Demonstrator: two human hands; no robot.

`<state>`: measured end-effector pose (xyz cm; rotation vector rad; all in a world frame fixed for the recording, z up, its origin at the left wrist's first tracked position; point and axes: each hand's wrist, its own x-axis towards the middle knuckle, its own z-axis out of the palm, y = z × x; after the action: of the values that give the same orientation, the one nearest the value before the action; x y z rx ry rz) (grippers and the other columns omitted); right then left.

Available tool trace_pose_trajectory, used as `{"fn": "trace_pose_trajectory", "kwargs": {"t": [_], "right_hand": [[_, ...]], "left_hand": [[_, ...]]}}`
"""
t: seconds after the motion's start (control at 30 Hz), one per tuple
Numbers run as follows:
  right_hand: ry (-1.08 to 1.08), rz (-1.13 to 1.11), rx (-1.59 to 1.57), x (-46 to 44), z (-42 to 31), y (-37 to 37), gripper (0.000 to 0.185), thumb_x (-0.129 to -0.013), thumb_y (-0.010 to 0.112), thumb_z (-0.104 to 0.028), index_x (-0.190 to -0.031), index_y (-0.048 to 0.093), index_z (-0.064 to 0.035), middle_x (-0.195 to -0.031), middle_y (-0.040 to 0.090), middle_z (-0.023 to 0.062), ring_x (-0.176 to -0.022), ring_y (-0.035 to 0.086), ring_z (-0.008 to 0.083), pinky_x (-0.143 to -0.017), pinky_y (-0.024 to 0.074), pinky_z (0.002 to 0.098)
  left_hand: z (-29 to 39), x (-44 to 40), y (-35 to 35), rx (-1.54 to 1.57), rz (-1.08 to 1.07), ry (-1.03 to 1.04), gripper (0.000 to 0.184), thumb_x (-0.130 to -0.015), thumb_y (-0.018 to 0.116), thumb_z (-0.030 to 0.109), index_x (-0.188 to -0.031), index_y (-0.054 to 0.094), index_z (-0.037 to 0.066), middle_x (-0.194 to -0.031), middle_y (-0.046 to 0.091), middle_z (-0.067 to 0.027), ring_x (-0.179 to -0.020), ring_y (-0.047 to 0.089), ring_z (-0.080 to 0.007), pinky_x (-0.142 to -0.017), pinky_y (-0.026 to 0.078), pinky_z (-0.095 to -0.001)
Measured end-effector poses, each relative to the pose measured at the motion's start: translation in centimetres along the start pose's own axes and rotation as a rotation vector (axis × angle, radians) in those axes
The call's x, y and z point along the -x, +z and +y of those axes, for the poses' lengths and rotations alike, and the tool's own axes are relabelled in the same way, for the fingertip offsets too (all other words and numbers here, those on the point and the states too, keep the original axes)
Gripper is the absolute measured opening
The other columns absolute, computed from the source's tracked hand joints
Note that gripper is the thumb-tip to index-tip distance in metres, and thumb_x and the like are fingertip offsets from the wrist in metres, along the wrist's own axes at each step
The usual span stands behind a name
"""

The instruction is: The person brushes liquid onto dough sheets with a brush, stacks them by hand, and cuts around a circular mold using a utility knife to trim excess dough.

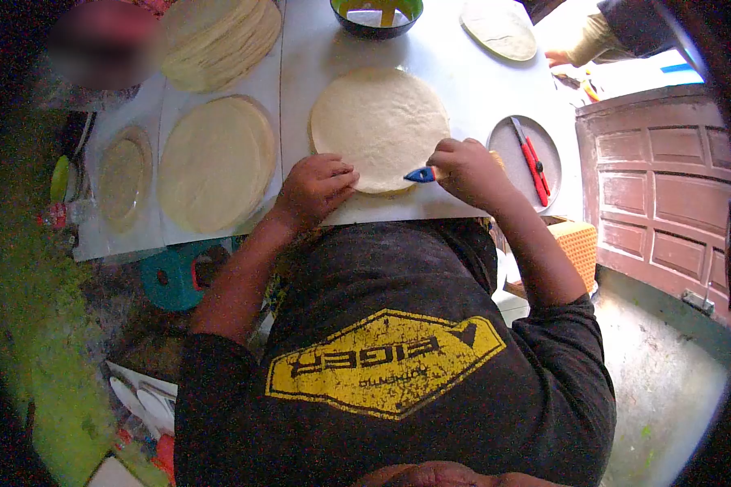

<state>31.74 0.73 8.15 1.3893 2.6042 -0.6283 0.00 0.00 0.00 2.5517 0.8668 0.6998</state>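
Observation:
A stack of round, pale flatbread-like sheets (379, 122) lies on the white table in front of me. My left hand (318, 188) rests on its near left edge, fingers laid on the surface and gripping nothing. At the near right edge, my right hand (471, 172) is closed around a small brush (420, 174). The brush's blue handle end points left over the rim, and a pale yellowish part shows behind the fingers. To the right, a red utility knife (534, 166) lies on a round grey plate (503, 138).
More round sheets (217, 162) lie left, with a taller stack (219, 45) behind. A dark bowl (376, 18) of yellowish liquid stands at the back, near a single disc (499, 28). Another person's hand (578, 50) is at far right, above a brown panelled door (658, 191).

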Motion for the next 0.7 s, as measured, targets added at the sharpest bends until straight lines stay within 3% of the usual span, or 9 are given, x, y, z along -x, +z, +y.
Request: {"fn": "trace_pose_trajectory", "kwargs": {"t": [0.1, 0.17, 0.27, 0.33, 0.37, 0.43, 0.6, 0.67, 0.7], "right_hand": [[0.09, 0.122, -0.199, 0.5, 0.8, -1.8, 0.032, -0.077, 0.065, -0.009, -0.109, 0.062, -0.0078, -0.104, 0.059, 0.0171, -0.092, 0.06, 0.0345, -0.085, 0.0481, 0.0422], [0.005, 0.501, -0.223, -2.4, 0.0, -2.5, 0.022, -0.08, 0.064, -0.015, -0.1, 0.063, -0.0053, -0.095, 0.059, 0.0185, -0.084, 0.062, 0.0401, -0.078, 0.0515, 0.0479], [-0.002, 0.703, -0.291, -7.2, -1.9, -3.3, 0.023, -0.08, 0.065, -0.019, -0.099, 0.063, -0.0052, -0.099, 0.06, 0.0188, -0.086, 0.063, 0.0395, -0.077, 0.0521, 0.0491], [0.035, 0.809, 0.034, -9.7, -3.1, -3.2, 0.025, -0.085, 0.064, -0.021, -0.105, 0.062, -0.0051, -0.102, 0.061, 0.0192, -0.092, 0.061, 0.0365, -0.078, 0.0519, 0.0467], [0.036, 0.811, 0.031, -10.2, -3.9, -3.2, 0.025, -0.085, 0.064, -0.021, -0.105, 0.062, -0.0051, -0.102, 0.061, 0.0192, -0.092, 0.061, 0.0365, -0.078, 0.0519, 0.0467], [0.347, 0.426, -0.137, -10.8, -5.2, -3.2, 0.025, -0.088, 0.062, -0.029, -0.1, 0.064, -0.0073, -0.095, 0.063, 0.0181, -0.083, 0.063, 0.037, -0.072, 0.0528, 0.0477], [-0.05, 0.343, -0.077, -11.3, -8.9, -0.5, 0.019, -0.088, 0.061, -0.025, -0.098, 0.064, -0.0096, -0.092, 0.065, 0.0171, -0.087, 0.065, 0.0346, -0.068, 0.053, 0.047], [-0.251, 0.448, -0.351, -10.0, -7.2, -0.1, 0.018, -0.087, 0.063, -0.019, -0.102, 0.065, -0.011, -0.096, 0.066, 0.0143, -0.09, 0.065, 0.0309, -0.071, 0.0537, 0.0415], [-0.08, 0.314, -0.709, -10.4, -3.8, 1.0, 0.021, -0.084, 0.065, -0.014, -0.105, 0.066, -0.0114, -0.101, 0.067, 0.0111, -0.088, 0.065, 0.0279, -0.076, 0.0531, 0.0372]], "left_hand": [[1.4, -0.6, 1.8, -0.021, 0.097, 0.016, 0.03, -0.074, 0.076, 0.02, -0.102, 0.069, 0.011, -0.115, 0.064, -0.0096, -0.109, 0.059, -0.0348, -0.093, 0.049, -0.0459], [1.7, -0.2, 0.5, -0.1, 0.088, -0.015, 0.032, -0.073, 0.077, 0.022, -0.103, 0.07, 0.012, -0.114, 0.064, -0.0088, -0.108, 0.059, -0.0351, -0.092, 0.049, -0.0456], [1.6, 0.6, 0.5, -0.105, 0.049, -0.049, 0.034, -0.073, 0.077, 0.024, -0.105, 0.069, 0.013, -0.118, 0.062, -0.0095, -0.112, 0.056, -0.0352, -0.095, 0.047, -0.0464], [1.8, 1.1, 0.3, -0.144, 0.043, -0.035, 0.035, -0.074, 0.077, 0.024, -0.107, 0.069, 0.014, -0.121, 0.061, -0.0102, -0.115, 0.054, -0.0355, -0.097, 0.046, -0.0473], [2.0, 1.2, 0.3, -0.179, 0.046, -0.022, 0.037, -0.074, 0.076, 0.024, -0.108, 0.068, 0.014, -0.124, 0.059, -0.0109, -0.117, 0.053, -0.0357, -0.098, 0.045, -0.0482], [3.0, 1.3, 0.0, -0.188, 0.022, -0.032, 0.037, -0.074, 0.076, 0.023, -0.109, 0.068, 0.014, -0.126, 0.058, -0.0115, -0.119, 0.051, -0.0352, -0.099, 0.044, -0.049], [1.4, 2.4, 1.7, -0.112, -0.159, -0.249, 0.034, -0.075, 0.075, 0.021, -0.108, 0.068, 0.012, -0.122, 0.06, -0.0119, -0.12, 0.052, -0.0338, -0.1, 0.043, -0.0497], [1.8, 2.6, 0.5, -0.093, -0.112, -0.236, 0.033, -0.075, 0.074, 0.021, -0.106, 0.068, 0.011, -0.116, 0.063, -0.0114, -0.117, 0.055, -0.0332, -0.099, 0.043, -0.0493], [2.0, 2.7, -0.1, -0.088, -0.093, -0.233, 0.032, -0.075, 0.074, 0.02, -0.105, 0.068, 0.01, -0.114, 0.064, -0.0113, -0.116, 0.056, -0.033, -0.099, 0.044, -0.0492]]}}
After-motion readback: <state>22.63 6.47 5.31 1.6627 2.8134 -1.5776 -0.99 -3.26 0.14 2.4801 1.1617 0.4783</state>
